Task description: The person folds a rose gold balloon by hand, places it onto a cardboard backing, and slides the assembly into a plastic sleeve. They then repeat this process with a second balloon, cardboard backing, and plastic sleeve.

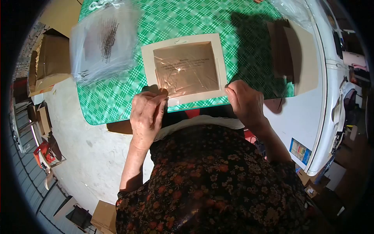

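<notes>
A flat cream frame [221, 58] lies at the near edge of the table, with a brown middle. Over that middle is a clear, wrinkled plastic bag [187, 72] with dark printed text, catching a bright glint of light. My left hand [146, 113] is closed at the frame's lower left corner, fingertips pinched together at its edge. At the lower right corner, my right hand [245, 101] grips the edge between thumb and curled fingers. Part of each corner is hidden by my fingers.
A stack of clear printed plastic bags [89, 43] lies on the green checked tablecloth [175, 17] at the left. Brown cardboard pieces [281, 50] stand at the right, beside a white appliance [331, 82]. An open cardboard box [54, 56] sits beyond the table's left side.
</notes>
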Demonstrator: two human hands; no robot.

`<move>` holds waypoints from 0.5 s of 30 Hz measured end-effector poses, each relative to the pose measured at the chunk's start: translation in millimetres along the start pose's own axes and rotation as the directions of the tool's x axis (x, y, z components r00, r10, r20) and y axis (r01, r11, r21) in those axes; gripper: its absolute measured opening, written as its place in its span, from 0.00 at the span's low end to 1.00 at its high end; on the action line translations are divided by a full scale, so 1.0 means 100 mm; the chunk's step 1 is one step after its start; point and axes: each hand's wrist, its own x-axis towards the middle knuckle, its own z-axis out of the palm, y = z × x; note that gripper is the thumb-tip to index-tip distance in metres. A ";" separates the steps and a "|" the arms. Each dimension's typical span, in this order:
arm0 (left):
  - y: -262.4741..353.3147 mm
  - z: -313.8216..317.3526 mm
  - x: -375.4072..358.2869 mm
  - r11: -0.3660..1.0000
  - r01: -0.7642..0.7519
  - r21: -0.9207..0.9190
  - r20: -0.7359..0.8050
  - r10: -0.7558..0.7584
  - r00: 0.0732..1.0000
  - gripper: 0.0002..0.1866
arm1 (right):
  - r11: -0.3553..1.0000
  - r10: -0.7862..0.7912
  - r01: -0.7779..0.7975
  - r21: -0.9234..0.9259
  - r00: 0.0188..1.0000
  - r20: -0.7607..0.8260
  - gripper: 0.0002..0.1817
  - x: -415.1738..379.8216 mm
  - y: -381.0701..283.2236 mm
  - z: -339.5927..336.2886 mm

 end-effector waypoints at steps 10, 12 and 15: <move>-0.01 0.10 0.01 0.998 -0.021 0.066 -0.020 0.022 1.000 0.24 | 0.982 0.050 -0.045 -0.184 0.999 0.022 0.12 0.06 -0.11 0.07; -0.03 0.17 -0.05 0.998 0.010 0.064 -0.039 -0.007 0.999 0.30 | 0.985 0.053 -0.052 -0.165 0.999 0.002 0.10 0.06 -0.11 0.07; -0.03 0.21 -0.08 0.996 0.028 0.084 -0.075 -0.022 0.997 0.36 | 0.985 0.051 -0.061 -0.159 0.996 -0.069 0.09 0.05 -0.09 0.14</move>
